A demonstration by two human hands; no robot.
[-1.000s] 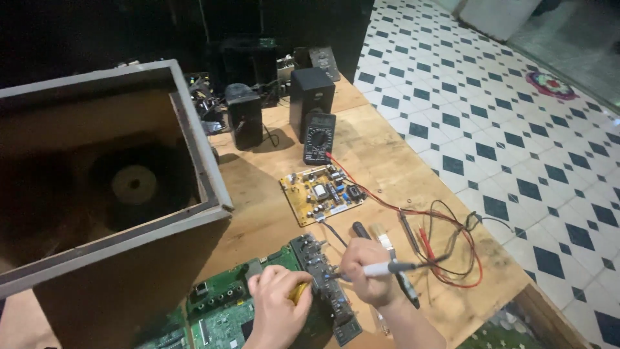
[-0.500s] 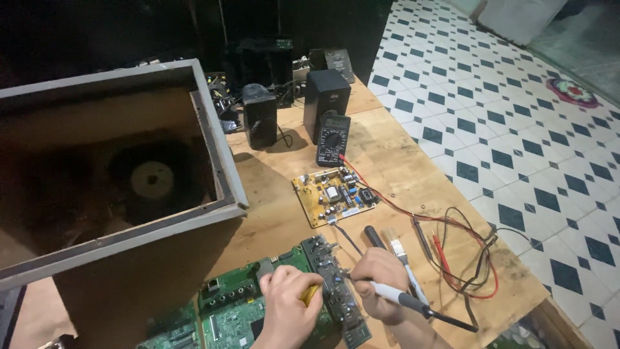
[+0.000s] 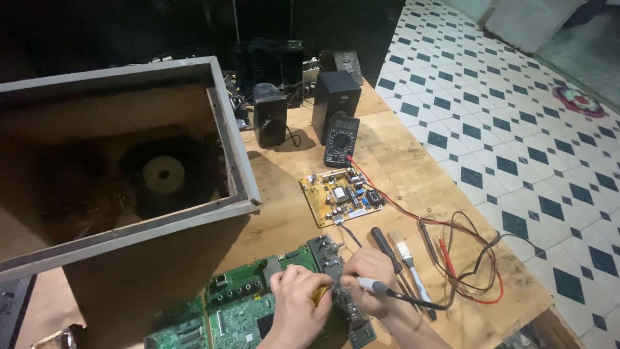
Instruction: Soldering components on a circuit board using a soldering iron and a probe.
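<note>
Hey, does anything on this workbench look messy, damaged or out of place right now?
Mostly the red and black test leads, lying in a loose tangle near the table's right edge. The big wooden speaker box lies open with its driver exposed. Nothing looks spilled.

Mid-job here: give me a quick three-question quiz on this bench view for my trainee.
1. True or false: the right hand holds a pen-shaped tool with a cord.
2. Which board do both hands work over? A) yellow board B) green board
3. What leans against the right-hand black speaker?

Key:
1. True; the left hand grips something yellow, too hidden to identify.
2. B
3. The multimeter, with red and black leads trailing across the wooden table.
</note>
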